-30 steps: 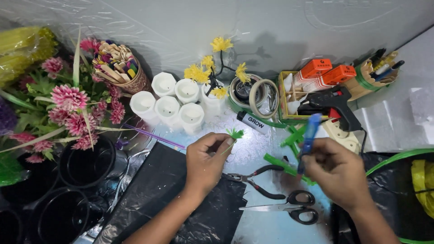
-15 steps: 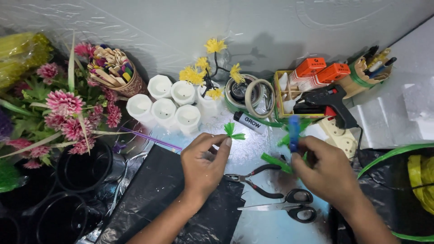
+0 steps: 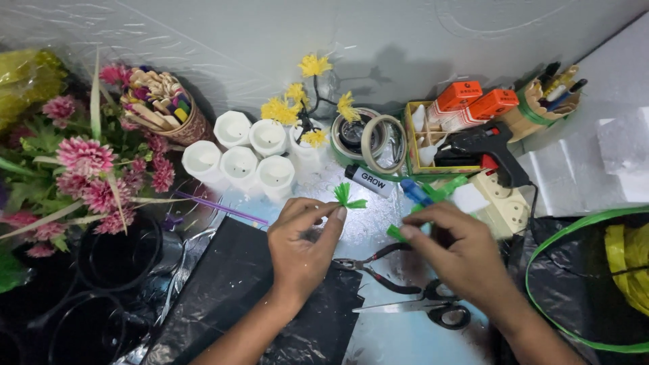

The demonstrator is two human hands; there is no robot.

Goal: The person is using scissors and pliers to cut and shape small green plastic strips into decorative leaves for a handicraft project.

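My left hand (image 3: pixel 301 247) pinches the stem of a small green fringed paper piece (image 3: pixel 347 196) between thumb and forefinger, holding it above the table. Just to its right, my right hand (image 3: pixel 460 250) grips a blue stick-shaped tool (image 3: pixel 414 191) that is tilted toward the far left. A green strip (image 3: pixel 395 232) sticks out from under its fingertips. The two hands are a short gap apart. Red-handled pliers (image 3: pixel 378 267) and scissors (image 3: pixel 433 311) lie on the table below and between them.
White cylinders (image 3: pixel 240 152), yellow paper flowers (image 3: pixel 304 108), tape rolls (image 3: pixel 368 138), a black tube (image 3: pixel 368 179) and a black glue gun (image 3: pixel 483 145) line the back. Pink flowers (image 3: pixel 88 169) and black pots (image 3: pixel 115 250) stand left. A black plastic sheet (image 3: pixel 236 290) lies in front, a green hoop (image 3: pixel 541 270) right.
My right hand has tipped the blue tool from upright down toward the left and moved nearer my left hand. The green fringed piece has risen a little.
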